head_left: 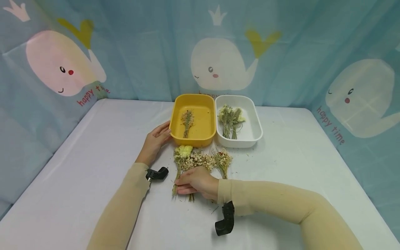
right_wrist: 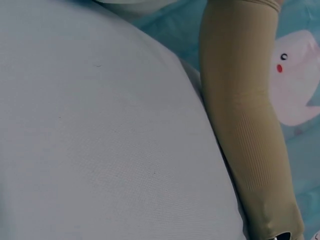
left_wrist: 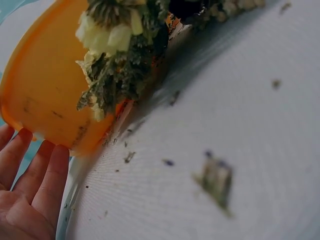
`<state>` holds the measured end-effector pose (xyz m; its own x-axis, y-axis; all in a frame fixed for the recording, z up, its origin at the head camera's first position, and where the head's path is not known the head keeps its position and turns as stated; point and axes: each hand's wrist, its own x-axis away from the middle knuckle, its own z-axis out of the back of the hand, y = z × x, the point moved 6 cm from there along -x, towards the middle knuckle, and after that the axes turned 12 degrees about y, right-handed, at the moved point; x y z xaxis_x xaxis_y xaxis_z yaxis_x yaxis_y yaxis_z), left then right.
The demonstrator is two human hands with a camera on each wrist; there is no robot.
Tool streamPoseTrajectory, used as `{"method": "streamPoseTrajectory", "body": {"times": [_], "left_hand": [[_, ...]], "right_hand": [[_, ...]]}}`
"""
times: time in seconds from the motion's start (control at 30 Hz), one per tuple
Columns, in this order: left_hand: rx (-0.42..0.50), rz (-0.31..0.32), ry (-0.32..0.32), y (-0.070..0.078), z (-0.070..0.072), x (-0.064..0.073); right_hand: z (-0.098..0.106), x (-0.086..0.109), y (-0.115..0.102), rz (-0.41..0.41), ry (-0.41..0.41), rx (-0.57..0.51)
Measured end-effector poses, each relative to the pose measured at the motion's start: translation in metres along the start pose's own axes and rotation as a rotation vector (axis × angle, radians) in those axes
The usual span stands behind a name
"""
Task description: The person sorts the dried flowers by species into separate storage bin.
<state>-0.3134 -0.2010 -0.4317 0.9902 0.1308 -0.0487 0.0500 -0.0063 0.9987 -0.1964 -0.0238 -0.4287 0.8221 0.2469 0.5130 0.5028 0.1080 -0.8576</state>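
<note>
My left hand [head_left: 155, 140] rests its fingertips on the left wall of the yellow bin [head_left: 196, 142]; in the left wrist view its fingers [left_wrist: 52, 172] are nearly straight against the bin. With the right hand [head_left: 200, 180] I pinch the stems of a dried bunch with pale yellow flowers [head_left: 183, 152], whose heads lie just in front of the yellow bin. Beside it are a bunch of small cream flowers [head_left: 199, 160], partly covered by the right hand, and another small-flowered bunch [head_left: 222, 160]. The right wrist view shows a sleeve, not the right hand's fingers.
Inside the yellow bin lies a small orange-tinted dried bunch [head_left: 187, 121]. A white bin [head_left: 239, 142] stands against its right side, holding greenish bunches [head_left: 229, 119]. Plant crumbs dot the white table [head_left: 290, 156]. A blue whale-print curtain [head_left: 150, 52] hangs behind.
</note>
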Motion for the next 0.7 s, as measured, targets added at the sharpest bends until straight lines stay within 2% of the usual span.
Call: {"method": "streamPoseTrajectory", "body": {"times": [0.43, 0.7], "left_hand": [[0.006, 0.033, 0.019, -0.002, 0.0, 0.001], [0.009, 0.025, 0.005, -0.001, -0.001, -0.001]], "right_hand": [[0.014, 0.02, -0.002, 0.083, -0.062, 0.114], [0.026, 0.033, -0.002, 0.084, -0.096, 0.105]]}}
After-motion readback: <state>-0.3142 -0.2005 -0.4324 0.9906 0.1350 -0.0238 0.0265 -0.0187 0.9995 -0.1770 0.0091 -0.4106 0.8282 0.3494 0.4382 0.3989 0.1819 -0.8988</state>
